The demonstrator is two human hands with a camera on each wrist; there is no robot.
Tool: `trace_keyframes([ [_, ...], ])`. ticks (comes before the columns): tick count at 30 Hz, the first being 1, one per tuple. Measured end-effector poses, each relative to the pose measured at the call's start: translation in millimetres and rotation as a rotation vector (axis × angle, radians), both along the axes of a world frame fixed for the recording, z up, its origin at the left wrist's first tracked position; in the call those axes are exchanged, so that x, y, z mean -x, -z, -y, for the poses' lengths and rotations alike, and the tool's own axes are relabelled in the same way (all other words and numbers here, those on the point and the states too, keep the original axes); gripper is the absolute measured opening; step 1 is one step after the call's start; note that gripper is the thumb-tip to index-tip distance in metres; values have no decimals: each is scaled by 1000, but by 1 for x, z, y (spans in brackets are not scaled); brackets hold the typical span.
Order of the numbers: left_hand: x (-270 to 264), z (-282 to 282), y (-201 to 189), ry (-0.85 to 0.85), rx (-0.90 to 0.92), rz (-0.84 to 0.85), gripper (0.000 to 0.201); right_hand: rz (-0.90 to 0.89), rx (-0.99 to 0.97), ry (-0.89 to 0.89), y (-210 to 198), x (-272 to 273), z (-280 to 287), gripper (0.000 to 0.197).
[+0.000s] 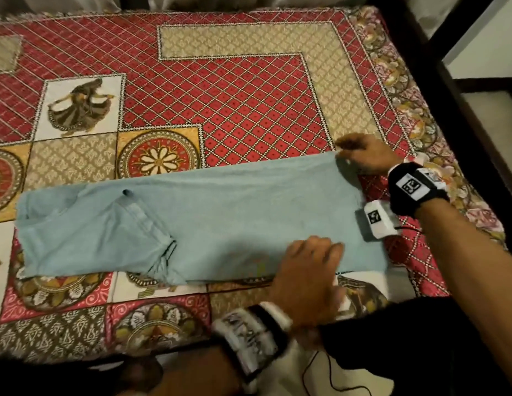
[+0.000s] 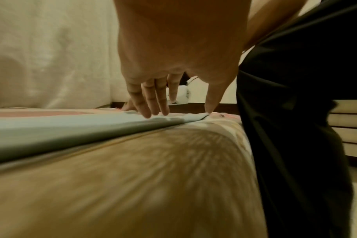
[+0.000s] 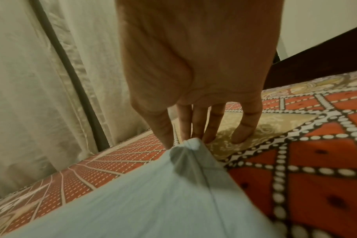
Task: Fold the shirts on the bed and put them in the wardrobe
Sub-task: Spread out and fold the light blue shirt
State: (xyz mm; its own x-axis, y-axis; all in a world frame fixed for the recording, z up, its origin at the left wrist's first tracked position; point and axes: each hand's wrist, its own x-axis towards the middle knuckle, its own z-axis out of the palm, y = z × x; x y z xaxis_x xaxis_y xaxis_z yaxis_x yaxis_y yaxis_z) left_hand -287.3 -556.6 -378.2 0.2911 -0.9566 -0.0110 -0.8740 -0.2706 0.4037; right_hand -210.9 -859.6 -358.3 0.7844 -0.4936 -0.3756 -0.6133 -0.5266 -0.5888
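Observation:
A light blue shirt [image 1: 206, 221] lies flat across the patterned bedspread [image 1: 249, 110], folded into a long band with a sleeve folded over at the left end. My right hand [image 1: 355, 155] is at the shirt's far right corner. In the right wrist view the thumb and fingers of that hand [image 3: 185, 138] pinch the bunched corner of the shirt [image 3: 143, 201]. My left hand [image 1: 309, 267] rests on the near right edge. From the left wrist, this hand [image 2: 177, 113] has straight fingers pressing down on the shirt [image 2: 51, 128].
The dark wooden bed frame [image 1: 438, 81] runs along the right side, with pale floor beyond it. A pale curtain [image 3: 20, 80] hangs behind the bed. My dark trousers [image 2: 296, 112] stand against the bed's near edge, and a thin black cable [image 1: 329, 375] dangles there.

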Motion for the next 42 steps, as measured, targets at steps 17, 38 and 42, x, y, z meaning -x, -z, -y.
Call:
trace_keyframes([
  [17,31,110,-25,-439,38,-370,38,-196,31,62,-34,-33,16,24],
  [38,-27,-180,-13,-1289,428,-116,35,52,-77,-104,-38,-128,-271,27],
  [42,-27,-149,-27,-1112,531,-101,37,192,287,-30,-21,-97,-224,13],
])
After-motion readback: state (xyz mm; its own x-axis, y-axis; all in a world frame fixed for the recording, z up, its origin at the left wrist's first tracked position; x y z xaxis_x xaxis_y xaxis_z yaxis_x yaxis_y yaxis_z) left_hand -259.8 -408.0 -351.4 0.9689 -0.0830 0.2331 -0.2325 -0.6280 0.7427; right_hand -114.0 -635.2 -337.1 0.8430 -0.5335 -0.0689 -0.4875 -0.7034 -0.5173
